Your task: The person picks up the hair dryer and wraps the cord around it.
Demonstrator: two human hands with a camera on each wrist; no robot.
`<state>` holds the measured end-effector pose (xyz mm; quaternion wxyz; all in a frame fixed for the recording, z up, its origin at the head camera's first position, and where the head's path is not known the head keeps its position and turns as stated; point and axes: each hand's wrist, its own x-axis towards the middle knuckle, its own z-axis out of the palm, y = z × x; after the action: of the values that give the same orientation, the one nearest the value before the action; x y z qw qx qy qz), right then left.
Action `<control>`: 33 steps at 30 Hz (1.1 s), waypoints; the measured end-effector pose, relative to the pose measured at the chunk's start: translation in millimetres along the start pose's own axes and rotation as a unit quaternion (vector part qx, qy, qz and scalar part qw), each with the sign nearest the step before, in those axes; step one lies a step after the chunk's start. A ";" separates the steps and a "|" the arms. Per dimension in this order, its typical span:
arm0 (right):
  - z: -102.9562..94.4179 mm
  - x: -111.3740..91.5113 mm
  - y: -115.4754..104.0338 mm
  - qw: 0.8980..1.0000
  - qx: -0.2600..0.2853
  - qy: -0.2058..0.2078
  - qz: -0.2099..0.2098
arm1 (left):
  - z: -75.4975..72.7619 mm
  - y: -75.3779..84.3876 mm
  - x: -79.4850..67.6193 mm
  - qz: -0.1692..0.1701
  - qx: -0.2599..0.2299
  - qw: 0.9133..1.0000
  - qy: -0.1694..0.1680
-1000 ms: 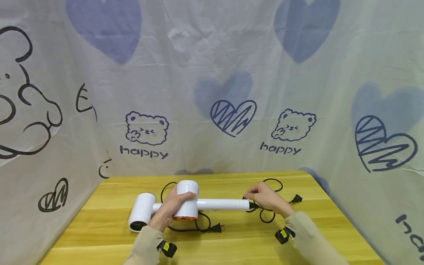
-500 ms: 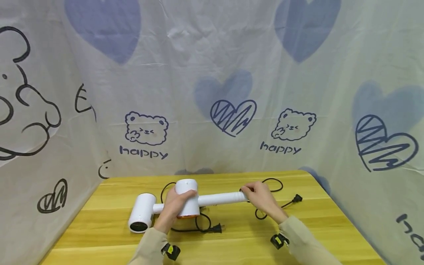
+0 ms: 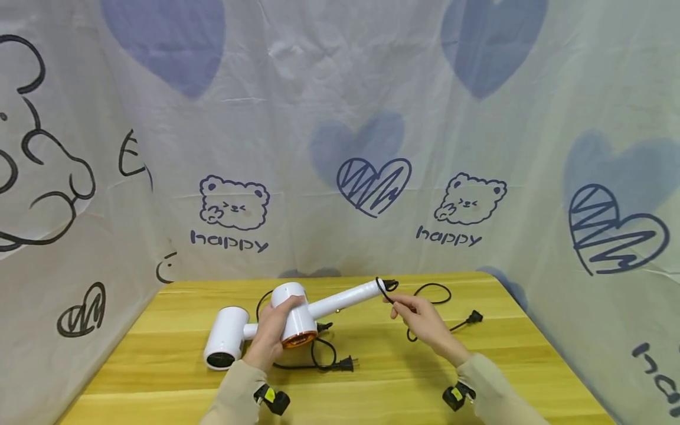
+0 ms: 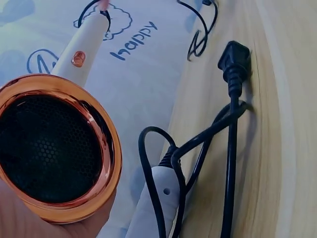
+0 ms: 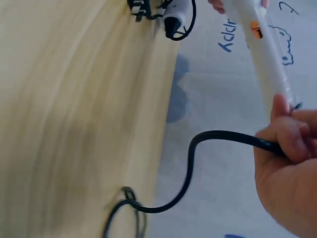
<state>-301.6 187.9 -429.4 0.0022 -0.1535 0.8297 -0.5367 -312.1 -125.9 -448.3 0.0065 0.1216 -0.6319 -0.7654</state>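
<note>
While the held dryer [image 3: 307,313] tips its handle [image 3: 345,300] higher than before, left hand [image 3: 271,333] grips its barrel, right hand [image 3: 422,323] pinches its cord [image 5: 190,161]; cord-handling apparently underway.

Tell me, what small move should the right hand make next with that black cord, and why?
I'd tentatively suggest the right hand bring the cord around the handle. The left hand holds the hair dryer, leaving most of the handle bare; the right hand pinches the cord near the handle's end, and more cord lies loose on the table.
</note>
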 end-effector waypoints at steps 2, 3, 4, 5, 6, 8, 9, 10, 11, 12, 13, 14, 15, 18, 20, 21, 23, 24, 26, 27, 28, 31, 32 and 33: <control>-4.0 -0.4 4.8 0.999 0.033 -0.035 0.019 | -1.4 0.5 0.8 -0.006 -0.011 1.000 -0.008; -6.4 -0.5 7.2 0.996 0.054 -0.054 0.034 | -2.1 0.6 0.7 -0.008 -0.014 1.000 -0.012; -9.4 -0.3 9.2 0.993 0.075 -0.072 0.049 | -2.4 1.0 0.9 -0.011 -0.018 1.000 -0.017; -12.4 -0.1 11.5 0.990 0.090 -0.086 0.064 | -2.7 1.4 0.8 -0.016 -0.020 0.999 -0.020; -15.4 0.3 13.6 0.987 0.102 -0.098 0.078 | -3.1 1.6 0.8 -0.022 -0.022 0.999 -0.026; -21.3 1.9 16.9 0.982 0.110 -0.117 0.100 | -4.2 1.3 1.0 -0.034 -0.017 0.999 -0.037; -24.0 3.1 17.6 0.982 0.101 -0.122 0.104 | -4.7 1.3 0.9 -0.039 -0.014 0.998 -0.044; -26.5 4.6 17.9 0.983 0.089 -0.125 0.105 | -5.3 1.3 0.9 -0.045 -0.011 0.998 -0.050; -29.0 6.2 18.0 0.983 0.075 -0.125 0.107 | -5.9 1.1 0.9 -0.048 -0.005 0.997 -0.059; -31.4 7.8 17.4 0.984 0.062 -0.125 0.110 | -6.6 0.9 0.8 -0.050 0.003 0.996 -0.068; -33.5 9.2 16.3 0.984 0.049 -0.125 0.114 | -7.4 0.8 0.3 -0.049 0.012 0.996 -0.076; -35.5 10.6 14.8 0.985 0.035 -0.123 0.116 | -8.0 0.9 0.2 -0.049 0.020 0.995 -0.085; -37.1 11.6 12.7 0.985 0.022 -0.121 0.119 | -8.6 0.8 0.2 -0.048 0.028 0.994 -0.095; -40.1 13.3 5.5 0.985 -0.013 -0.117 0.125 | -10.6 0.7 0.9 -0.045 0.050 0.991 -0.118; -40.0 14.2 0.2 0.985 -0.035 -0.119 0.121 | -11.9 0.1 2.2 -0.043 0.062 0.989 -0.130; -39.6 14.7 -2.1 0.985 -0.044 -0.122 0.117 | -12.5 -0.3 2.8 -0.041 0.069 0.988 -0.135; -38.1 16.1 -6.3 0.983 -0.055 -0.136 0.110 | -13.4 -0.4 3.4 -0.036 0.082 0.986 -0.141; -37.3 17.0 -8.1 0.982 -0.060 -0.144 0.107 | -13.9 -0.4 3.6 -0.032 0.091 0.985 -0.143; -35.7 18.5 -11.0 0.981 -0.068 -0.151 0.100 | -14.4 -0.4 4.0 -0.024 0.104 0.984 -0.143; -35.0 19.2 -12.2 0.981 -0.072 -0.153 0.096 | -14.5 -0.2 4.0 -0.020 0.109 0.983 -0.143; -34.1 19.5 -13.6 0.981 -0.075 -0.154 0.094 | -14.5 0.1 3.9 -0.015 0.114 0.983 -0.143; -30.0 19.9 -16.3 0.981 -0.087 -0.145 0.092 | -14.1 0.7 3.6 0.002 0.124 0.983 -0.138; -28.0 19.9 -17.0 0.982 -0.090 -0.138 0.094 | -13.8 1.1 3.3 0.007 0.125 0.983 -0.136; -25.5 19.9 -17.4 0.982 -0.096 -0.131 0.094 | -13.5 1.5 3.1 0.012 0.126 0.983 -0.134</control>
<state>-320.5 198.9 -399.9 0.1467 -0.1430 0.8808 -0.4269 -312.7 -139.7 -449.8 -0.0841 0.0102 -0.7201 -0.6887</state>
